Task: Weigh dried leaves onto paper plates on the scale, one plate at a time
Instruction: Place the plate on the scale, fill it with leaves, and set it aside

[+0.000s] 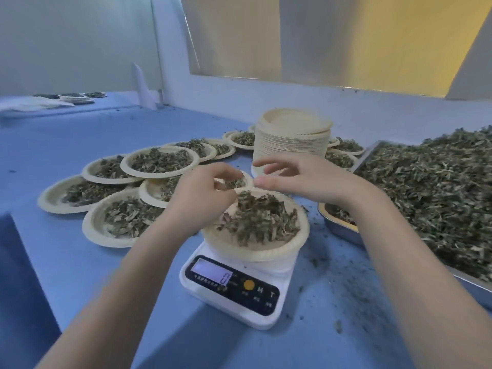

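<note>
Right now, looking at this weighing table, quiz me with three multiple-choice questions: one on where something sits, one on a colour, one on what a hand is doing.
1. Where is the stack of empty plates?
A. Behind the scale
B. On the big tray
C. On the floor

2. What colour is the round button on the scale?
A. Green
B. Orange
C. White

3. What is the left hand doing?
A. Lying flat on the table
B. Pressing the scale's button
C. Pinching a few leaves above the plate on the scale

Answers:
1. A, the stack stands past the scale, left of the tray of leaves.
2. B, it shows orange on the dark panel.
3. C, its fingertips are bunched over the plate's far edge, while the right hand hovers with fingers loose.
</note>
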Demonstrator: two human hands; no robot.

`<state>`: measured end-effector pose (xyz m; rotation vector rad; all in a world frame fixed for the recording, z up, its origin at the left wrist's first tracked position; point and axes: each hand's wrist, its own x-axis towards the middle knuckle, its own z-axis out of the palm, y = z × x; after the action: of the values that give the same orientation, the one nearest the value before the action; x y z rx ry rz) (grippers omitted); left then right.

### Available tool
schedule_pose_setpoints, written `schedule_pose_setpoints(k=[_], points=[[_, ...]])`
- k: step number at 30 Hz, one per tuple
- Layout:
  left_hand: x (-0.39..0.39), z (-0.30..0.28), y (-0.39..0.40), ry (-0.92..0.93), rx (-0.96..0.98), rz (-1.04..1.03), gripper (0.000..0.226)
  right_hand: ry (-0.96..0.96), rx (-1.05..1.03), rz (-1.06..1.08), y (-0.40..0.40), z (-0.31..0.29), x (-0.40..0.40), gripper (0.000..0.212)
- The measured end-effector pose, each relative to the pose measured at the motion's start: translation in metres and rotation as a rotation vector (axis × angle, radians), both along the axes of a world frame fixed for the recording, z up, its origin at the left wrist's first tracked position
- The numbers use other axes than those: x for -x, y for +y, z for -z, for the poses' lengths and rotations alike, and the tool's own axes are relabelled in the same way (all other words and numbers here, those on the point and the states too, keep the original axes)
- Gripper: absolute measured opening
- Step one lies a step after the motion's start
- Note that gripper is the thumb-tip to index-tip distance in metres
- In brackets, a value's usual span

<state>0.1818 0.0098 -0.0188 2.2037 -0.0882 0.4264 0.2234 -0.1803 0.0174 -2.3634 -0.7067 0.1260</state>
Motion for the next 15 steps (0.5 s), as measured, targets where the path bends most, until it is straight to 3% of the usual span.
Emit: schedule_pose_setpoints(k=[6, 12, 15], points=[[0.000, 0.030, -0.001, -0.170, 0.276, -0.205, 0.038, -0.083, -0.017, 0.030, 0.001, 0.011, -0.003, 0.025], [0.006, 0.043, 0.010, -0.195, 0.462, -0.227, 0.021, -0.106, -0.010, 0.029, 0.004, 0.011, 0.000, 0.027], [0.011, 0.047, 0.013, -0.227, 0.412, -0.228, 0.023, -0.103, 0.002, 0.026, 0.006, 0.011, 0.002, 0.027]])
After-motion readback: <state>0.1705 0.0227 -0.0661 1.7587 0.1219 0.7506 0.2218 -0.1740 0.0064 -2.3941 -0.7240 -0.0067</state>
